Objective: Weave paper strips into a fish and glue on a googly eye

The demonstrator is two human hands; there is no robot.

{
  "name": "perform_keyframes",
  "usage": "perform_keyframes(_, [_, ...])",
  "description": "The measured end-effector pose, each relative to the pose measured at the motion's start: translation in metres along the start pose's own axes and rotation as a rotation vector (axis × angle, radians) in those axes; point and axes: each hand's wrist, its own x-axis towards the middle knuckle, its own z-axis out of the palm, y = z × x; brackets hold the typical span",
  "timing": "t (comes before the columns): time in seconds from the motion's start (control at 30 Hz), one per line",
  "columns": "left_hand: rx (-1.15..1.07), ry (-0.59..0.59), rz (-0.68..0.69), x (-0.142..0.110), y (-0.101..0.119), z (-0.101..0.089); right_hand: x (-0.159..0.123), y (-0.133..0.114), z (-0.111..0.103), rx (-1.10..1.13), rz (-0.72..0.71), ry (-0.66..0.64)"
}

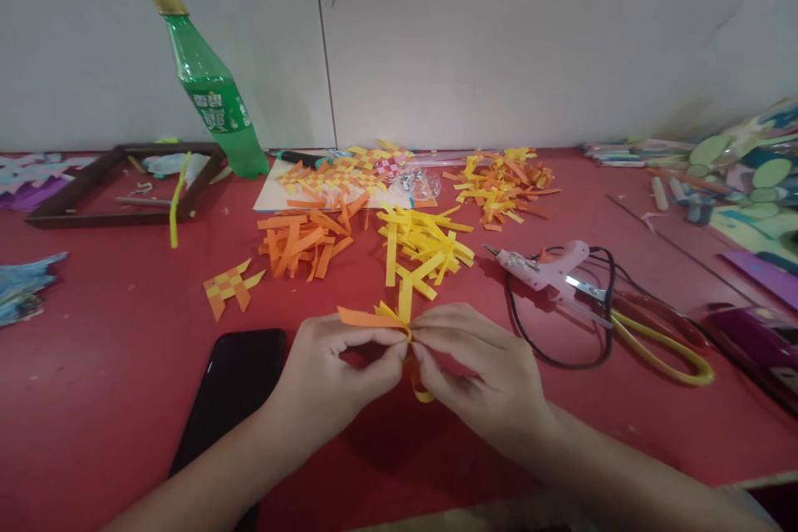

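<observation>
The step in hand seems to be folding or interlacing the paper strips (pixel 374 318), 1 orange and at least 1 yellow, which are between the 2 hands, above the red table (pixel 337 478). The left hand (pixel 333 362) pinches them with thumb and finger. The right hand (pixel 492 366) pinches them from the other side, its fingertips very near the left ones. A small yellow loop (pixel 425 396) hangs below; how the strips cross is hidden by the fingers. In my judgement, the next move calls for light, steady pressure, because a fold may open if 1 side is released.

Beyond the hands lie the yellow pile (pixel 430 241) and the orange pile (pixel 299 241). As for containers, the green bottle (pixel 215 100) has its gold cap on, and I cannot tell how full it is. The clear packet (pixel 421 183) seems to hold small pieces, too blurred to name.
</observation>
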Motion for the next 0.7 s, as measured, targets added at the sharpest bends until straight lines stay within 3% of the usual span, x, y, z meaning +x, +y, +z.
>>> perform_keyframes(0.2, [-0.003,-0.008,0.019,-0.0007,-0.0007,0.0011,-0.0002,0.0004,-0.0007,-0.003,-0.002,0.006])
perform_keyframes(0.43, [-0.044,-0.008,-0.028,-0.0022,-0.0004,0.0013,-0.0002,-0.0026,-0.0020,0.145,0.180,-0.062])
perform_keyframes(0.7, [-0.052,-0.028,-0.013,-0.0030,-0.0011,0.0031,-0.0033,-0.0016,0.0010,0.139,0.178,-0.038])
